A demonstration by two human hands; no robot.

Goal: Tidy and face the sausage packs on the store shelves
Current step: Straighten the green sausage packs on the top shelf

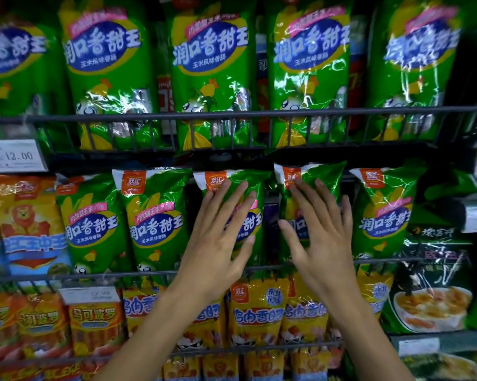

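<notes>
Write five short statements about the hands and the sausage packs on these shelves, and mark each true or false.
1. Both hands lie with straight, spread fingers on green packs in the middle shelf row. True: the left hand is on one green pack, the right hand on the next green pack.
2. The right hand grips a yellow pack. False: it lies flat on a green one.
3. The yellow packs sit on the shelf below the hands. True.
4. The top shelf holds orange packs. False: green packs fill it.
5. A price tag reads 12.00. True.

Flat hands [265, 237] on green packs [311, 188]
</notes>
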